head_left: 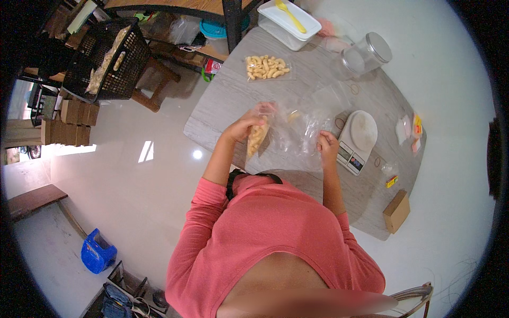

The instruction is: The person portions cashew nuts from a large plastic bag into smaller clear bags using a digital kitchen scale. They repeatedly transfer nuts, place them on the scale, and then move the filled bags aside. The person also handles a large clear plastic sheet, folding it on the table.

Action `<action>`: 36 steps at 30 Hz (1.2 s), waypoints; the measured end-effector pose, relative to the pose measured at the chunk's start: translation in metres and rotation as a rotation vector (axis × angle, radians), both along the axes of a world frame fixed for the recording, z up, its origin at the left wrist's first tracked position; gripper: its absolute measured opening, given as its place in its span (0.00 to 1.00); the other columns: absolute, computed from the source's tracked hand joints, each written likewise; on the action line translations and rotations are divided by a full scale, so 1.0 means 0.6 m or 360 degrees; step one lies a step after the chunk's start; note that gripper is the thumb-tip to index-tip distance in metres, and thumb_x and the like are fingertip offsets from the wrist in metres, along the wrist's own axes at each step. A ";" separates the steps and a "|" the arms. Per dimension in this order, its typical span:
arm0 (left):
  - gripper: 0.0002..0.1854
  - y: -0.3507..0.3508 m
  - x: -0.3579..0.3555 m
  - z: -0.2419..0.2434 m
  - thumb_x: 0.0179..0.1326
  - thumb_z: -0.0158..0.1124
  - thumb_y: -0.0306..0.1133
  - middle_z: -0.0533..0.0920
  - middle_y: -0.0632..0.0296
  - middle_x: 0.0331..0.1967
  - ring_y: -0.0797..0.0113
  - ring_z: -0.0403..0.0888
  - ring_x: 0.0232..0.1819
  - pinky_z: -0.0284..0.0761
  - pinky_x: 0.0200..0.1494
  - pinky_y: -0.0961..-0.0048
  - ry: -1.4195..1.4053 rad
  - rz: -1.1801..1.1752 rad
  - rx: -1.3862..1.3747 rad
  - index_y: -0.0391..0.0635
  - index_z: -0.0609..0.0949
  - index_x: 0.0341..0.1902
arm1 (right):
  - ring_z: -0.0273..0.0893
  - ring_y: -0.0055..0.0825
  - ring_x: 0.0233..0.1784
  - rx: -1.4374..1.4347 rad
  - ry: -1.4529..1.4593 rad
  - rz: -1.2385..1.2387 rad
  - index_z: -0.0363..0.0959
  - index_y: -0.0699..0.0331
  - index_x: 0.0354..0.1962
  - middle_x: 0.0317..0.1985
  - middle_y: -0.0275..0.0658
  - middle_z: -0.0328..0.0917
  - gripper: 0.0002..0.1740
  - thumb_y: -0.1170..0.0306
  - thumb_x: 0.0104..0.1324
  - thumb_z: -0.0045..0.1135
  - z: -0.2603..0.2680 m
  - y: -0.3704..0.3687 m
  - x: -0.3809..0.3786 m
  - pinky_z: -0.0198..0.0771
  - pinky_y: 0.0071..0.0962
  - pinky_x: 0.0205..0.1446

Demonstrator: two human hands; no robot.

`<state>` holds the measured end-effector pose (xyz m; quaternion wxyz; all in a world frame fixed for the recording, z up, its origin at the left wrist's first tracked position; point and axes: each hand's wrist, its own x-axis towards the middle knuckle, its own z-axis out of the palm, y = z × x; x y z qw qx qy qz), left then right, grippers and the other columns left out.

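Observation:
My left hand (245,124) grips a small clear plastic packet of pale yellow snack pieces (257,139) near its upper end; the packet hangs tilted at the table's front edge. Between my hands lies a large, crumpled clear plastic bag (294,133), with a few yellow pieces showing through it. My right hand (328,148) has its fingers curled on the right edge of this bag. Just right of that hand is a white digital kitchen scale (358,141) with a round platform. Farther back, a flat clear packet of curved tube-shaped snacks (267,67) lies on the table.
The grey wood-patterned table (222,99) also bears a white lidded tub (284,30) with a yellow spoon (292,18), clear jars (364,55), rubber bands (377,161), a small yellow box (391,181) and a cardboard box (397,211). A black plastic basket (115,63) stands at left.

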<state>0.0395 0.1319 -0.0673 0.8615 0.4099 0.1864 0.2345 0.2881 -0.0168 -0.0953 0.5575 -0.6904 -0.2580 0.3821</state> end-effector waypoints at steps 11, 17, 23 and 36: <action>0.38 0.027 -0.027 0.031 0.40 0.61 0.43 0.62 0.55 0.58 0.62 0.60 0.59 0.60 0.57 0.68 -0.0234 0.0599 0.0241 0.45 0.62 0.57 | 0.59 0.12 0.18 0.0121 0.0117 -0.0001 0.72 0.68 0.33 0.25 0.31 0.72 0.08 0.73 0.57 0.53 0.028 0.032 -0.009 0.52 0.13 0.19; 0.48 0.013 -0.070 0.053 0.35 0.62 0.52 0.68 0.57 0.48 0.66 0.66 0.51 0.64 0.52 0.69 -0.0867 0.0536 -0.0089 0.39 0.58 0.61 | 0.62 0.13 0.19 0.0075 0.0063 -0.0051 0.73 0.67 0.34 0.24 0.31 0.73 0.09 0.72 0.56 0.54 0.036 0.002 -0.018 0.54 0.15 0.20; 0.42 -0.022 -0.061 0.063 0.36 0.66 0.43 0.70 0.62 0.38 0.70 0.68 0.43 0.63 0.49 0.74 -0.0090 0.0679 0.0518 0.41 0.61 0.58 | 0.61 0.12 0.17 0.0014 -0.0163 -0.0208 0.74 0.67 0.33 0.22 0.30 0.73 0.08 0.73 0.54 0.53 0.039 -0.061 0.005 0.53 0.13 0.19; 0.41 -0.117 0.022 0.118 0.29 0.72 0.40 0.72 0.56 0.38 0.60 0.70 0.42 0.63 0.48 0.66 0.0875 0.0734 0.1789 0.41 0.66 0.51 | 0.63 0.12 0.19 0.0160 -0.0433 0.0072 0.75 0.66 0.29 0.22 0.30 0.75 0.06 0.74 0.53 0.54 0.247 -0.075 -0.016 0.57 0.14 0.19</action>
